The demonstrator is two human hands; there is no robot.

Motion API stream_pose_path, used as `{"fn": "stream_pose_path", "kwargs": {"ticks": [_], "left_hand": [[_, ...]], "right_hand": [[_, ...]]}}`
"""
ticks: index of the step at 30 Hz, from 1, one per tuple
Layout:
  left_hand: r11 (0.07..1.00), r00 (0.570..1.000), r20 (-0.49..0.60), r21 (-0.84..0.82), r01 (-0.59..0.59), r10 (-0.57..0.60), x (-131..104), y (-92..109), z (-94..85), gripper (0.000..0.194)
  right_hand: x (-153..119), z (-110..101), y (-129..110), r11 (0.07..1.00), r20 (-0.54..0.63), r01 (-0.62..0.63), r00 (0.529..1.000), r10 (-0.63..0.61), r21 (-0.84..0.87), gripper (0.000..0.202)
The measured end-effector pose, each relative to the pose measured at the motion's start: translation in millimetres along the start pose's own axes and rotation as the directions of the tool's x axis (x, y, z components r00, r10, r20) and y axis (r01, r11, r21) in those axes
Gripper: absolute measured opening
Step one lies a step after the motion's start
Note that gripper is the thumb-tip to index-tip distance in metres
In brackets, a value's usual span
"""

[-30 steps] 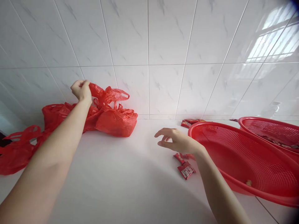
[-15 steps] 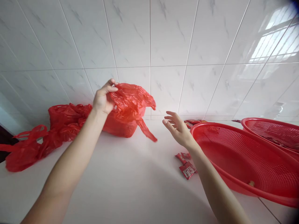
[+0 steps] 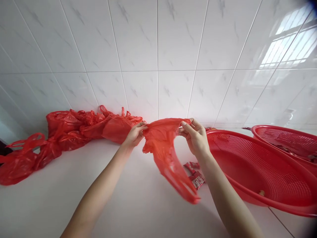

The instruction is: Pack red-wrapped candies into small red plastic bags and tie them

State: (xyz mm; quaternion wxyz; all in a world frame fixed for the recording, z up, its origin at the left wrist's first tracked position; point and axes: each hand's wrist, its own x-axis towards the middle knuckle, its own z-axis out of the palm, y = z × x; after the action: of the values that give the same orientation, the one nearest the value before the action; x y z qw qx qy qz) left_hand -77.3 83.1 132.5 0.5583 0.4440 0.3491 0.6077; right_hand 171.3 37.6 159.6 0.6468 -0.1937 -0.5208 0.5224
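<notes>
A thin red plastic bag hangs stretched between my two hands above the white counter, its lower part trailing down to the right. My left hand pinches its left top corner. With thumb and fingers closed, my right hand grips the right top corner. Whether anything is inside the bag cannot be made out; it looks flat and limp. Just behind and below its right side lie several small red wrapped packets, partly covered by the bag.
Several filled red plastic bags stand in a row along the tiled wall at the left. To the right sits a large red perforated basket with a small tan piece in it. Behind it, another red basket holds dark items.
My left hand has brought the red bag down and to the right. My right hand, open and apart before, now holds its other corner. The bag is spread out between them.
</notes>
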Motion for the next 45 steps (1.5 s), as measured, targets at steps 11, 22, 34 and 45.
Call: {"fn": "stream_pose_path", "kwargs": {"ticks": [11, 22, 34, 45], "left_hand": [[0.893, 0.975, -0.05, 0.414, -0.178, 0.218, -17, -3, 28.4, 0.032], [0.515, 0.856, 0.452, 0.686, -0.513, 0.251, -75, -33, 85.1, 0.03], [0.248, 0.843, 0.264, 0.877, -0.412, 0.468, -42, 0, 39.8, 0.034], [0.512, 0.94, 0.067, 0.825, -0.24, 0.333, -38, 7, 20.8, 0.042]], "right_hand": [[0, -2, 9, 0.95, -0.195, 0.067, 0.972, -0.131, -0.306, 0.02], [0, -6, 7, 0.912, -0.217, 0.095, 0.957, -0.194, -0.399, 0.02], [-1, -18, -25, 0.767, -0.099, -0.018, 0.993, -0.06, -0.641, 0.023], [-27, -7, -41, 0.264, 0.24, 0.166, 0.929, 0.282, -0.95, 0.072]]}}
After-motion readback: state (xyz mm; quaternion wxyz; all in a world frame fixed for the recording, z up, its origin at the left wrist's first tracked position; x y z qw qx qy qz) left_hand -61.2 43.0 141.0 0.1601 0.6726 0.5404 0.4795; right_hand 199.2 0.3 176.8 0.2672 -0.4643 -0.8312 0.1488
